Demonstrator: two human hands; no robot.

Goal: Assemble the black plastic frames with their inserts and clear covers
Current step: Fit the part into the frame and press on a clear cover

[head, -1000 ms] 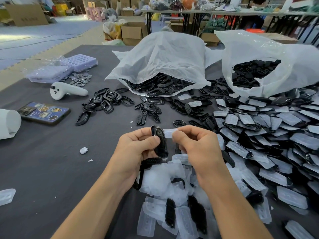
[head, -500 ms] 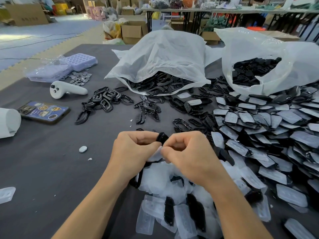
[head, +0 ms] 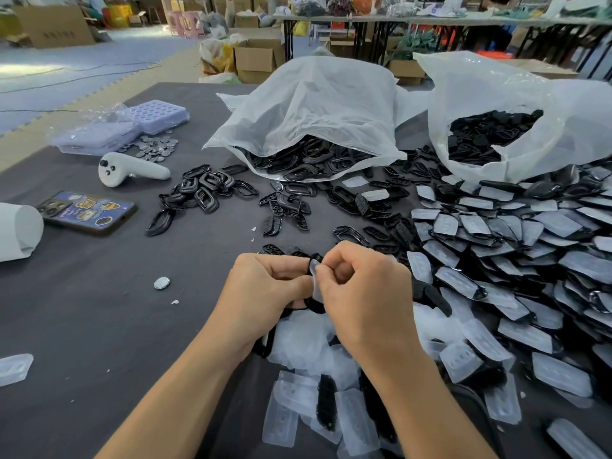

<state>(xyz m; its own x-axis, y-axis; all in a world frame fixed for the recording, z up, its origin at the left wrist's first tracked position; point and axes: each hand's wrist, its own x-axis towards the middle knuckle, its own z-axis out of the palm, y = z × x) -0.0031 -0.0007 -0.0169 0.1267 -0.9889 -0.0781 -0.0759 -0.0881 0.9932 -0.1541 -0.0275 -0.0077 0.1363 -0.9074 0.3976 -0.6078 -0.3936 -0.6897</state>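
- The left hand (head: 270,286) and the right hand (head: 359,294) meet knuckle to knuckle above the near middle of the desk (head: 99,326), both curled closed around one small piece
- Between them sits a black plastic frame (head: 315,260), only its top end and a dark loop below the hands showing; the left hand's fingers wrap it from the left
- The right hand's thumb and forefinger pinch a clear cover (head: 316,279) flat against the frame's right side
- Whether the insert is already inside the frame cannot be told, since the fingers hide its middle
- Directly below the hands, at the near edge of the desk, lies a loose heap of clear covers (head: 347,422) with a few black inserts (head: 326,405) mixed in
- To the right, a wide pile of finished pieces (head: 496,260) spreads toward the desk's right edge, black bodies with clear faces upward
- Toward the far edge, a white plastic bag (head: 314,107) lies on its side with black frames spilling from its mouth; a second white bag (head: 496,91) stands by the far right corner, open on black parts
- A small cluster of empty frames (head: 205,190) rests left of the desk's centre
- Near the left edge lie a phone (head: 87,212) face down, a white handheld controller (head: 132,168), and a white roll (head: 18,231)
- At the far left corner are lilac trays (head: 159,114) with a scatter of small metal discs (head: 155,149) just beside them
- A single oval disc (head: 161,282) lies alone on the cloth, left of the hands
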